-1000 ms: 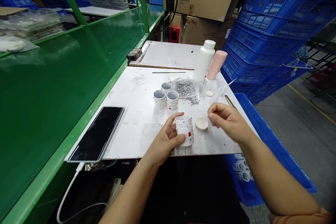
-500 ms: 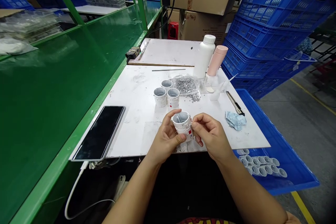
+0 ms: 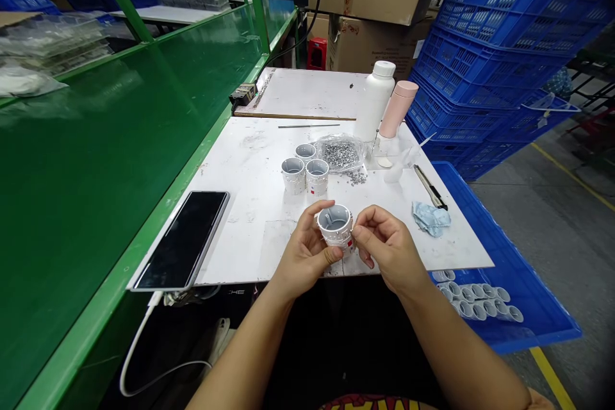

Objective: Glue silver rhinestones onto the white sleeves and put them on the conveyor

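Cup point(image 3: 335, 230), white with a grey inside, sits in the curled left hand point(image 3: 305, 256) just above the front edge of the white table point(image 3: 230, 250), while the right hand point(image 3: 389, 243) pinches at its side, possibly on something too small to see.

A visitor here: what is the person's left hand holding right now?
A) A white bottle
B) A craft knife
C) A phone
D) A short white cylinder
D: the left hand wraps around the short white cylinder, whose grey inside faces up.
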A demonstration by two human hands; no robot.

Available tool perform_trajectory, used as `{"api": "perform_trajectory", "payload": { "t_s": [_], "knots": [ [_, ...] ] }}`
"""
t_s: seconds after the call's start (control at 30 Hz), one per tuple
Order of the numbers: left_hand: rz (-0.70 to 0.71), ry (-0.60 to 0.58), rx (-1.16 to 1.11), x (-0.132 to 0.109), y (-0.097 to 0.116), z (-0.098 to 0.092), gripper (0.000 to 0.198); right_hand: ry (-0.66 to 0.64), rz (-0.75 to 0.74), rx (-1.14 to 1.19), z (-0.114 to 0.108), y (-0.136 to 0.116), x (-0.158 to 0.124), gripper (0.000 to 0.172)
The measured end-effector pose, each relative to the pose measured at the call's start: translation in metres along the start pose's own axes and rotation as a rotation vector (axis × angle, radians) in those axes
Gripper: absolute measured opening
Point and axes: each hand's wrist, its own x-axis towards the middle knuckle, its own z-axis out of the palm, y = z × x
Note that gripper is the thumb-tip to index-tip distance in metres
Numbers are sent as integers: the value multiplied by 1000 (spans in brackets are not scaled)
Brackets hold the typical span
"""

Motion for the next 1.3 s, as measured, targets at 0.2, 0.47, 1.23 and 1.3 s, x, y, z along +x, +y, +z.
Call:
{"api": "perform_trajectory", "payload": {
  "t_s": [0.2, 0.47, 1.23, 1.3],
  "knots": [
    [-21, 6, 17, 0, 1, 0, 69, -13, 47, 56, -2, 1, 0, 24],
    [-1, -23, 40, 0, -1, -1, 65, -40, 79, 60, -5, -4, 1, 27],
    [-61, -35, -47, 1, 1, -2, 70, 4, 88, 87, -3, -2, -1, 25],
    [-99, -37, -121, 0, 4, -2, 72, 61, -24, 20, -6, -3, -4, 21]
  ]
}}
